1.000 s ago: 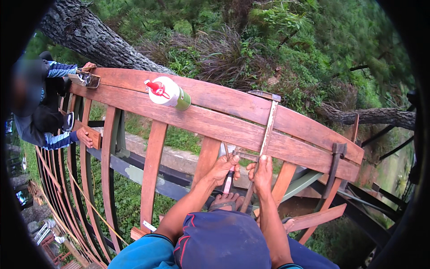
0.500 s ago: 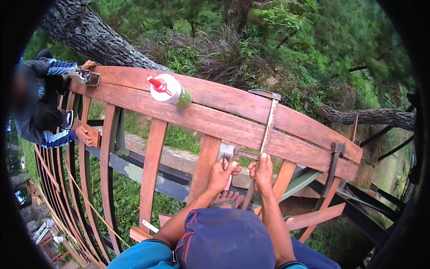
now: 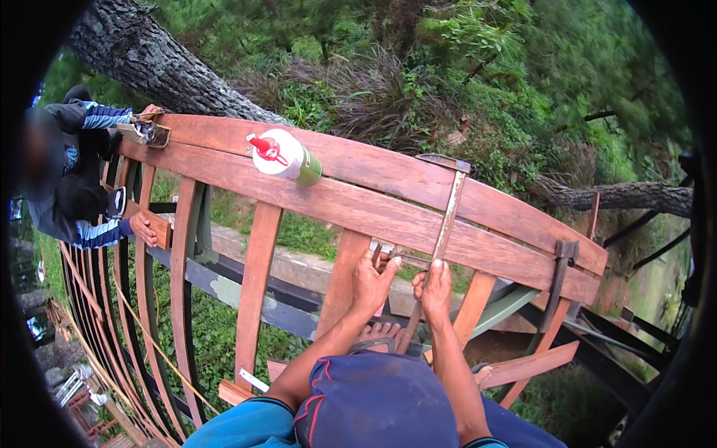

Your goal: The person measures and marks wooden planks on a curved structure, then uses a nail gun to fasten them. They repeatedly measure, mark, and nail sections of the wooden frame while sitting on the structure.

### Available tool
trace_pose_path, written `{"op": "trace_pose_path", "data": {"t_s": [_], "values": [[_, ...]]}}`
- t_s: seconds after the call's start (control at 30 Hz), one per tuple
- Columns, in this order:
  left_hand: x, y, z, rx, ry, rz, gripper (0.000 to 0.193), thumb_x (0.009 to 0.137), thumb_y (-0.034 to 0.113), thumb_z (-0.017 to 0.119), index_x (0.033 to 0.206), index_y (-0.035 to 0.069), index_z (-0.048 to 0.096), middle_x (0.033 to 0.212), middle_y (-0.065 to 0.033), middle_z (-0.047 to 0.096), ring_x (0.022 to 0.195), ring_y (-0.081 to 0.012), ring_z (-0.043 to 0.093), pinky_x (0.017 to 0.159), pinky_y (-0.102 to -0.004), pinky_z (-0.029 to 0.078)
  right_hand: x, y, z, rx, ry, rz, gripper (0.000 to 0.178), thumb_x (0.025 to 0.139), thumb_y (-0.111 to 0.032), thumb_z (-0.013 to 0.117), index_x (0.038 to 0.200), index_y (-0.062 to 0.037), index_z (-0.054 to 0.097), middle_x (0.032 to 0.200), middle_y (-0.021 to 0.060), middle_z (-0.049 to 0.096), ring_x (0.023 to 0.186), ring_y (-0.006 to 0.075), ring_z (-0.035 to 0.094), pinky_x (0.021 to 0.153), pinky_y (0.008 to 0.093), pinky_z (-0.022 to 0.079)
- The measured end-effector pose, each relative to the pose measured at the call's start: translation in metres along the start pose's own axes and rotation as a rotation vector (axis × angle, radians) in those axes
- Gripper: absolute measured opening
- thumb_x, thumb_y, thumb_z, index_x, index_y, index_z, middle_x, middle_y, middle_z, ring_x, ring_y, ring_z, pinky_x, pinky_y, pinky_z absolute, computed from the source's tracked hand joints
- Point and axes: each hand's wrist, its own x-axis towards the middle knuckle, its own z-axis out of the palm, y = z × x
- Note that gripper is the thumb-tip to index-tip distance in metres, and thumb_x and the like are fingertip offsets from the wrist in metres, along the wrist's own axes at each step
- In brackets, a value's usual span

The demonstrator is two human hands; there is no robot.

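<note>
A long metal bar clamp (image 3: 449,216) lies across two reddish-brown planks (image 3: 351,200), its far jaw hooked over the upper plank's outer edge. My right hand (image 3: 433,290) is closed round the clamp's bar just below the lower plank. Beside it, my left hand (image 3: 373,281) is closed at the screw end of the clamp's sliding jaw, with its fingers partly hiding the screw. A small pale pad (image 3: 381,246) shows between the left fingertips and the lower plank's edge. A white squeeze bottle (image 3: 287,157) with a red cap and green label stands on the planks.
Another clamp (image 3: 562,272) grips the planks at the right. Wooden slats (image 3: 259,291) run down from them, with gaps over dark metal beams and greenery. At the left, a co-worker's hands (image 3: 142,228) touch the wood. A tree trunk (image 3: 175,67) leans behind.
My left hand has moved up closer to the lower plank's edge, covering more of the screw end. My right hand remains on the bar, slightly lower. The bottle stays put on the planks.
</note>
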Motion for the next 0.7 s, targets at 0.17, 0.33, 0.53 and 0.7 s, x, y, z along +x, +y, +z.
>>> {"op": "trace_pose_path", "data": {"t_s": [0.17, 0.33, 0.53, 0.7], "values": [[0.031, 0.047, -0.028, 0.567, 0.241, 0.707, 0.037, 0.106, 0.033, 0.052, 0.105, -0.004, 0.056, 0.074, -0.0157, 0.064, 0.066, -0.0399, 0.063, 0.066, -0.0517, 0.050, 0.004, 0.003, -0.005, 0.027, -0.016, 0.025, 0.037, 0.112, -0.048, 0.036, 0.106, -0.0122, 0.042, 0.068, 0.0057, 0.058, 0.045, 0.0091, 0.047, 0.042, 0.0236, 0.038], [0.091, 0.087, -0.055, 0.994, -0.097, 0.274, 0.040, 0.103, 0.037, 0.053, 0.109, -0.003, 0.057, 0.084, -0.0280, 0.070, 0.081, -0.0501, 0.068, 0.074, -0.0602, 0.052, 0.005, 0.003, -0.006, 0.013, -0.027, -0.024, 0.036, 0.113, -0.046, 0.038, 0.105, -0.0113, 0.043, 0.067, 0.0061, 0.058, 0.045, 0.0092, 0.047, 0.042, 0.0241, 0.038], [0.098, 0.098, -0.061, 1.074, -0.038, 0.154, 0.049, 0.099, 0.041, 0.062, 0.116, -0.004, 0.053, 0.084, -0.0306, 0.071, 0.084, -0.0494, 0.070, 0.075, -0.0613, 0.053, 0.005, 0.006, -0.006, 0.055, -0.043, -0.038, 0.037, 0.112, -0.047, 0.038, 0.104, -0.0113, 0.043, 0.067, 0.0059, 0.057, 0.046, 0.0089, 0.046, 0.041, 0.0241, 0.037], [0.067, 0.094, -0.078, 0.992, 0.044, 0.173, 0.057, 0.094, 0.046, 0.069, 0.115, -0.005, 0.055, 0.087, -0.0309, 0.071, 0.084, -0.0496, 0.070, 0.075, -0.0597, 0.054, 0.006, 0.009, -0.006, 0.069, -0.044, -0.062, 0.036, 0.112, -0.047, 0.038, 0.104, -0.0119, 0.043, 0.069, 0.0044, 0.056, 0.045, 0.0085, 0.045, 0.041, 0.0241, 0.036]]}}
